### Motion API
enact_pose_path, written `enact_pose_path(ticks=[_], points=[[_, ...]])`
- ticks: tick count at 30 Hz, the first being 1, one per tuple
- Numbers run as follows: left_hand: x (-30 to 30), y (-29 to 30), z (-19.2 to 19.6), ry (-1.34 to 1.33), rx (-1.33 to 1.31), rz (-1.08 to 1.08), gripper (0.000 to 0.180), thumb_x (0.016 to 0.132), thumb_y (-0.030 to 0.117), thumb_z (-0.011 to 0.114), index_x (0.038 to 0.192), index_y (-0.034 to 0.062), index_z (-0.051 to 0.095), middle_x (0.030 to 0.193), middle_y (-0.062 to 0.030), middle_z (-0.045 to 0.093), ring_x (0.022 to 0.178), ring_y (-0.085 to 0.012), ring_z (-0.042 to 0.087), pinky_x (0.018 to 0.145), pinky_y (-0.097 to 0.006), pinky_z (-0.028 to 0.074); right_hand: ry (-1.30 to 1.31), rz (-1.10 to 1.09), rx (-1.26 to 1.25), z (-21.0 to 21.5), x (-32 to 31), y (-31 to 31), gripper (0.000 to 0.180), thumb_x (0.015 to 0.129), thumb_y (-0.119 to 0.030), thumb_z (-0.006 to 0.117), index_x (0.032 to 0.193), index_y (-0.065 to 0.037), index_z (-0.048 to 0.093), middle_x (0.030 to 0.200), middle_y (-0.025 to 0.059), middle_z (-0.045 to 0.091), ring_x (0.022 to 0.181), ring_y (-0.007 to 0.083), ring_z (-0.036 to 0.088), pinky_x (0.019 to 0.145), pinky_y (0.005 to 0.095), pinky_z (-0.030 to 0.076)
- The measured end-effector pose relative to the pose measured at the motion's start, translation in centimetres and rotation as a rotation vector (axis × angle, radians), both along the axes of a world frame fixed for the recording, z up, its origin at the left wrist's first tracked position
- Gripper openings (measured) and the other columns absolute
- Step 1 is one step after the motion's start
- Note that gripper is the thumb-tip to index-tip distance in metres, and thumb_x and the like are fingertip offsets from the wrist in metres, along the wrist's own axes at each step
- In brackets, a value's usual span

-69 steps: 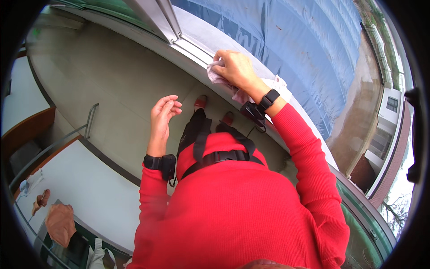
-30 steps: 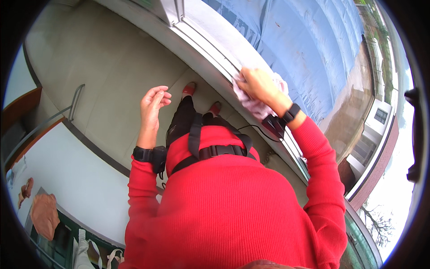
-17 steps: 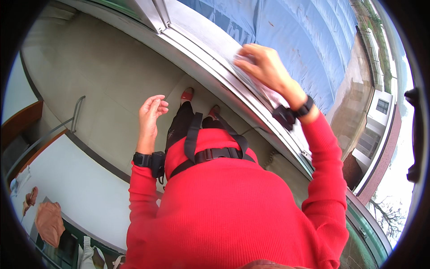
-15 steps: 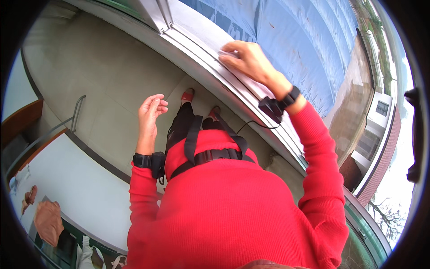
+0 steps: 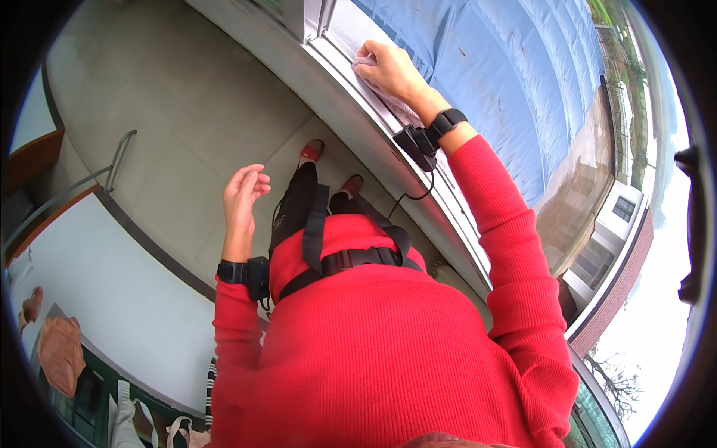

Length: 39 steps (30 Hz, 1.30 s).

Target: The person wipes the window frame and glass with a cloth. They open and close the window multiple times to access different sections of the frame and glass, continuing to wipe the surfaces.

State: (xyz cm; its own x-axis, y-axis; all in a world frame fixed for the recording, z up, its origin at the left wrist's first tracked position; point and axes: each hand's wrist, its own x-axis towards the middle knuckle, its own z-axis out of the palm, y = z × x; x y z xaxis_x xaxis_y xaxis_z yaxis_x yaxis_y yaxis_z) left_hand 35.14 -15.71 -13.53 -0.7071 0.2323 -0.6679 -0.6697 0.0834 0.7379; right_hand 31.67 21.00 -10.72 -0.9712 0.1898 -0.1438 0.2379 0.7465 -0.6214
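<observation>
One crumpled, pale pink cloth (image 5: pixel 388 98) is pinched in the fingers of my right grip (image 5: pixel 394 71), lying under it along the white metal window track (image 5: pixel 340 66) and trailing back toward my wrist. Wiping appears to be the step in hand; another stroke would call for steady pressure along the groove. My left grip (image 5: pixel 243 190) hangs empty, loosely curled, above the beige tiled floor (image 5: pixel 172 149).

- Cloth (image 5: pixel 396 107): pale pinkish and soft, crumpled at its upper end, where it is gripped in the fingers of the right hand (image 5: pixel 385 66); the rest trails below the palm toward the wrist, lying along the window track.
- Window track (image 5: pixel 333 61): pale metal with long parallel rails, running diagonally along the sill, partly covered by the cloth and forearm.
</observation>
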Motion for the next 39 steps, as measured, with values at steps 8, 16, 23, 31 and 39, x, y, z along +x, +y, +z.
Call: enact_pose_path(ticks=[8,16,23,31,39], points=[[-1.1,2.1,-0.1,0.022,-0.008,-0.108,0.02,0.098,0.015,0.055,0.108,0.0014,0.065,0.088,-0.006,0.066,0.074,-0.0108,0.06,0.072,-0.025,0.052,-0.013,-0.075,0.026,1.4,0.1,-0.5,0.035,0.077,-0.032,0.076,0.093,-0.002,0.065,0.084,0.0188,0.069,0.08,0.0338,0.068,0.075,0.0388,0.053],[-0.7,2.4,-0.6,0.023,-0.029,-0.145,0.021,0.098,0.018,0.057,0.107,0.0023,0.066,0.087,-0.0054,0.067,0.072,-0.0101,0.06,0.071,-0.025,0.051,0.327,0.049,0.074,0.4,3.2,-1.6,0.013,0.085,-0.019,0.066,0.089,-0.007,0.071,0.087,0.0114,0.067,0.08,0.0321,0.065,0.073,0.0413,0.052],[0.0,1.8,-1.6,0.014,-0.029,-0.105,0.02,0.097,0.017,0.057,0.108,0.0033,0.066,0.086,-0.0048,0.067,0.071,-0.0098,0.06,0.07,-0.024,0.051,0.318,0.017,0.187,-0.4,1.6,-2.3,0.007,0.084,-0.017,0.062,0.086,-0.014,0.067,0.085,0.0088,0.065,0.079,0.0316,0.065,0.07,0.0423,0.051],[0.4,1.4,-1.7,0.011,-0.053,-0.097,0.021,0.097,0.017,0.057,0.111,0.0026,0.064,0.087,-0.0054,0.066,0.072,-0.0105,0.06,0.07,-0.024,0.051,0.294,0.0,0.179,-0.2,1.3,-2.7,0.008,0.082,-0.017,0.062,0.086,-0.015,0.068,0.085,0.0087,0.066,0.078,0.0315,0.065,0.071,0.044,0.051],[1.1,1.5,-2.2,-0.04,-0.034,-0.079,0.02,0.097,0.015,0.057,0.109,0.0018,0.065,0.086,-0.006,0.066,0.071,-0.011,0.061,0.069,-0.024,0.052,-0.015,-0.121,0.201,0.5,-2.0,-3.9,0.013,0.074,-0.017,0.064,0.082,-0.008,0.071,0.076,0.016,0.069,0.079,0.0352,0.068,0.075,0.0434,0.053]])
